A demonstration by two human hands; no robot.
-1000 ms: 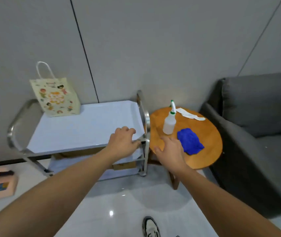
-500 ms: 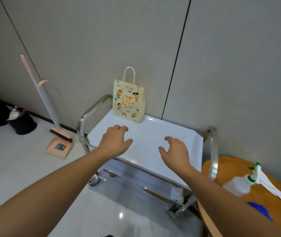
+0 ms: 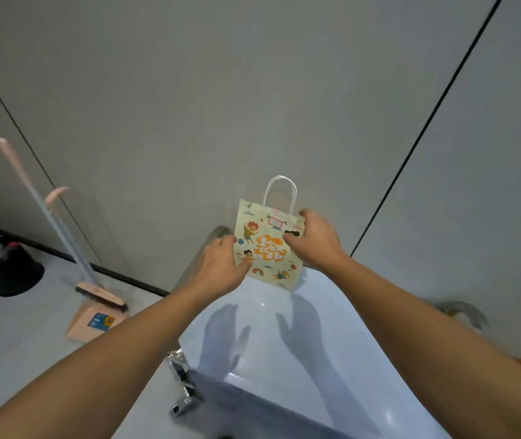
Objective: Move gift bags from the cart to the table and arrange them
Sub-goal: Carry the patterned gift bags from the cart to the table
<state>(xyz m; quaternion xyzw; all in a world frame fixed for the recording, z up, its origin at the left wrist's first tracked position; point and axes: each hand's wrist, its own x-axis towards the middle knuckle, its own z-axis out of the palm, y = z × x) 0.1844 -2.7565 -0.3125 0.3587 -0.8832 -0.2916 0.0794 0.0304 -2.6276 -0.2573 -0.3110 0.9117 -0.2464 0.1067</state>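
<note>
The cart [image 3: 284, 337] fills the near middle, its pale top shelf running back to the wall. At its far edge stands the gift bag [image 3: 265, 248], upright against the wall. The left hand [image 3: 218, 270] pinches the bag's left edge; the right hand [image 3: 314, 240] curls round its upper right corner. A grip this light suits thin paper: lift straight up, level, squeezing the sides no harder, so the white handle [image 3: 279, 191] stays free.
</note>
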